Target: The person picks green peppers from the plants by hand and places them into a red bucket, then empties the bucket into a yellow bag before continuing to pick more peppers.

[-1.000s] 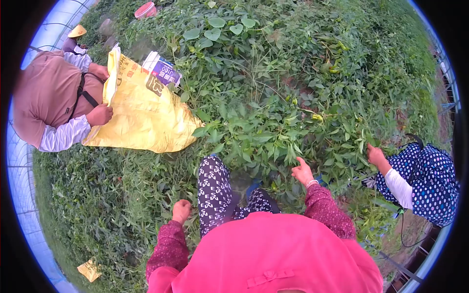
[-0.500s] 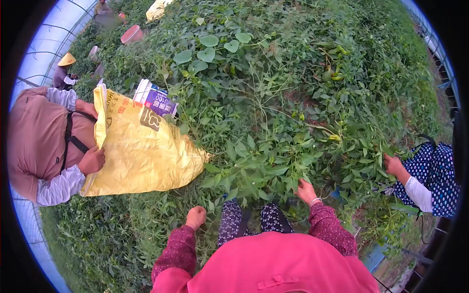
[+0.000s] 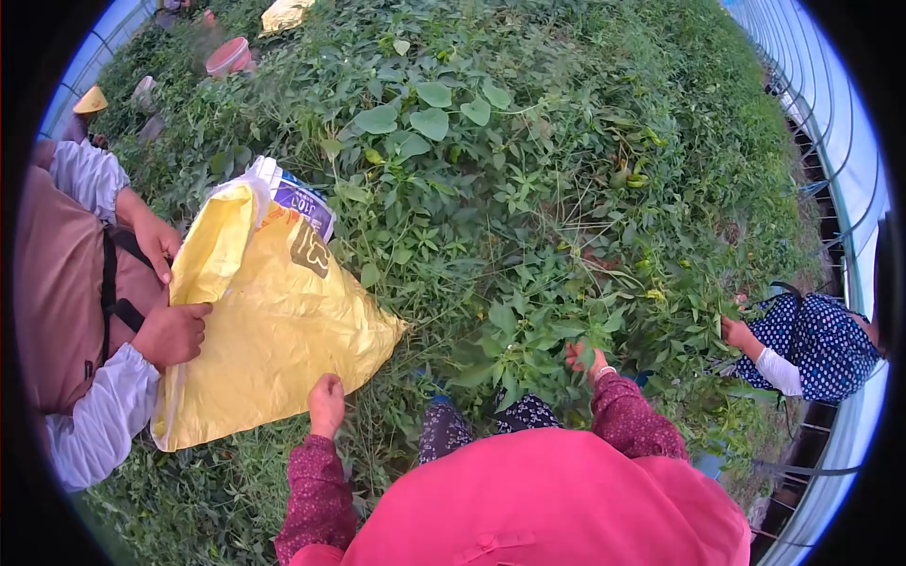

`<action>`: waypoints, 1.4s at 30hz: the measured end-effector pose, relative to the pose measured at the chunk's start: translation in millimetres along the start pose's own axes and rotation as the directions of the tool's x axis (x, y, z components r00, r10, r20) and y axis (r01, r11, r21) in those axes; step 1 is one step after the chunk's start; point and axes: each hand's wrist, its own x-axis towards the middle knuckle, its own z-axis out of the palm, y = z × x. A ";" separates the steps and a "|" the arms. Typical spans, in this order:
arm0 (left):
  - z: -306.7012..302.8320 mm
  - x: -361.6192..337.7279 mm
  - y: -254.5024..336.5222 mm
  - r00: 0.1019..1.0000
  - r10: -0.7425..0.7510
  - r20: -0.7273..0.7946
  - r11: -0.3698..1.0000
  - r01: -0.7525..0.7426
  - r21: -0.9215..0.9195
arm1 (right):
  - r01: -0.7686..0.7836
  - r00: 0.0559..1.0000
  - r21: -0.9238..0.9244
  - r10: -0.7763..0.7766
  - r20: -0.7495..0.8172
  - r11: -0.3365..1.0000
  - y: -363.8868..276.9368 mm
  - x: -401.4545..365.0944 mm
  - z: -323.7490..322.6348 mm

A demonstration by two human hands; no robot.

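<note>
Foliage [image 3: 512, 351] partly covers right hand [image 3: 585, 359], grip unclear; closed left hand [image 3: 327, 406] hangs near yellow sack [image 3: 283, 330].

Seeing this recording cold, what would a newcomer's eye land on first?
Probably the camera wearer's bright pink garment at bottom centre, with the left hand near a big yellow sack and the right hand among green leaves. That sack, at left, is held by another person's hands. At far right, dark dotted clothing marks a co-worker.
</note>
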 end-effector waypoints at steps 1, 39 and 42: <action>-7.2 5.2 -1.3 1.000 -0.005 -0.025 1.000 0.005 0.004 | 0.039 0.999 -0.023 -0.039 0.015 0.999 0.2 8.5 1.7; 26.6 266.7 108.1 0.997 -0.011 -0.074 0.996 0.017 0.092 | 0.222 0.945 -0.665 0.011 0.327 0.713 -296.0 207.0 236.3; 19.7 292.1 109.0 0.976 -0.170 -0.135 0.953 0.198 0.231 | 0.168 0.964 -0.691 0.031 0.265 0.703 -333.8 234.8 227.6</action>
